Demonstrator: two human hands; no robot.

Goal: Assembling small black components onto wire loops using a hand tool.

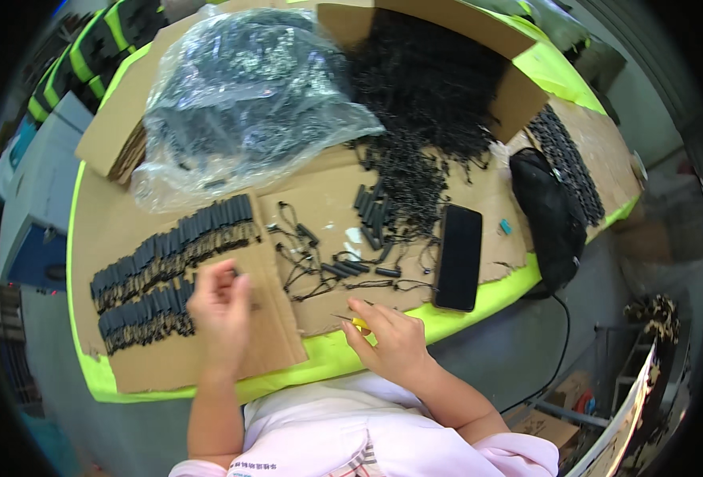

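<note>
My left hand point(223, 314) is raised over the right end of the rows of black tubes, fingers curled together. A small dark bit shows at its fingertips, too little to name. Those short black tubes with cord loops lie side by side in two rows, an upper row point(172, 242) and a lower row point(149, 318), on a cardboard sheet point(268, 334). In my right hand point(395, 342) is a small yellow-handled tool point(359, 323) with a thin metal tip pointing left. Just beyond it lie loose black tubes point(339, 269) and looped black cords point(292, 262).
A clear plastic bag point(248, 103) of dark pieces fills the back left. Beside it, a cardboard box point(522, 99) spills a heap of black cords point(415, 175). A black phone point(457, 258), a teal bit point(505, 227) and a black pouch point(546, 215) lie to the right.
</note>
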